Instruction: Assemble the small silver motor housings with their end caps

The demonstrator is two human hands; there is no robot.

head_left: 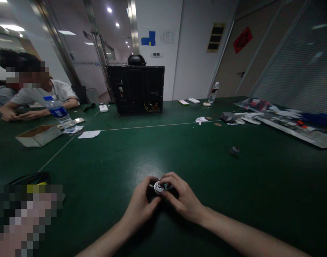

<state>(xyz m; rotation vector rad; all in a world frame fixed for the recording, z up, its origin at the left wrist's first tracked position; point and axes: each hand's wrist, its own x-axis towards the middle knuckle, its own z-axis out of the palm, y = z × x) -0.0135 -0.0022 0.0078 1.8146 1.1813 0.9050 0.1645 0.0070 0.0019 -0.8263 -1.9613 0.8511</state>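
Observation:
A small round white part (159, 188) with a darker, metallic-looking centre is between my two hands, just over the green table. My left hand (140, 202) curls around its left side, thumb below and fingers above. From the right, my right hand (184, 197) holds it with thumb and fingertips, the index finger near its centre. Both hands are closed on it, and their fingers hide its edges. Farther off to the right, a small grey part with a lighter round end (234, 150) lies on the table, somewhat blurred.
A black open-backed cabinet (136, 89) stands at the table's far side. On the left are a cardboard box (38, 136), a large water bottle (58, 112), black cables (29, 177) and a seated person (61, 91). Another bottle (213, 93) and a cluttered tray (294, 130) are at right.

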